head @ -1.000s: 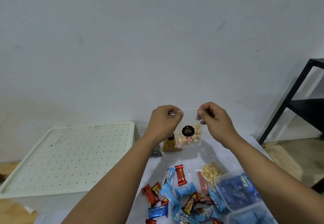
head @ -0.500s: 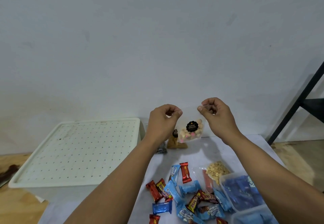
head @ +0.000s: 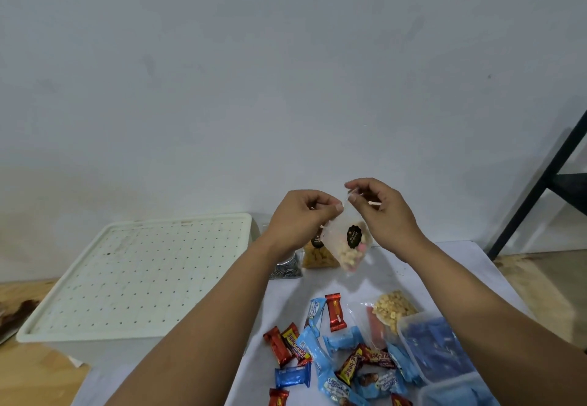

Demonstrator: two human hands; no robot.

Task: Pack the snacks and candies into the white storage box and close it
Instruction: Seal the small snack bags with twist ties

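- Nearest me, a scatter of wrapped candies [head: 330, 355] in red, blue and pale blue lay loose on the white table cover [head: 444, 266], between my two forearms.
- At the lower right, two clear tubs [head: 438, 348] holding blue-wrapped sweets sat against the candy pile, one partly cut off by the frame edge.
- Just beyond the tubs lay a clear packet of pale nuts [head: 392, 308], flat on the cover.
- Above the table I held a small clear snack bag [head: 349, 243] with a round black label, tilted, its pale and pink pieces sunk into the lower corner.
- My left hand [head: 301, 218] had its fingers curled, thumb and forefinger pinching the bag's top edge on the left.
- My right hand [head: 381, 212] pinched the same top edge on the right, fingers curled in, sitting a little higher than the left.
- Behind the bag, an orange-brown snack pouch [head: 317, 256] and a dark patterned packet [head: 286, 269] stood near the far edge of the table.
- To the left, the white storage box [head: 133, 278] sat with its perforated lid on, well apart from the candies.
- A black metal frame [head: 540, 189] stood at the far right against the wall.
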